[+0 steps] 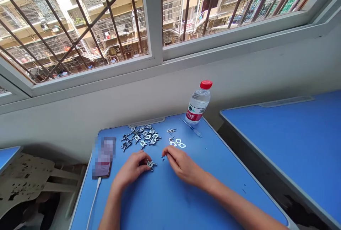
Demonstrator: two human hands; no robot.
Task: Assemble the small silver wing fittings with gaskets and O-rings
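Small metal fitting (151, 165) is pinched in the fingertips of the left hand (130, 169), which is curled in tight. The part pokes out past the fingers toward the other hand, probably so it stays easy to see and reach. The right hand (183, 164) sits just beside it, fingers bunched and pointing back at the part; can't tell if it's got anything tiny in there. A few tiny dark bits (162, 158) lie between the hands, right on the blue bench (165, 201). Off to the left, a blurred-out phone (103, 159) sits on its white charging cable (93, 201), seemingly parked out of the way. Further up there's a heap of similar fittings (141, 137), with a few flat metal gaskets (178, 143) beside it and a thin clear-handled tool (191, 127) near the far edge. A water bottle (199, 102) with a red cap stands past that. A second blue bench (279, 144) is off to the right, and a barred window (153, 16) looks out at apartment blocks (93, 20).
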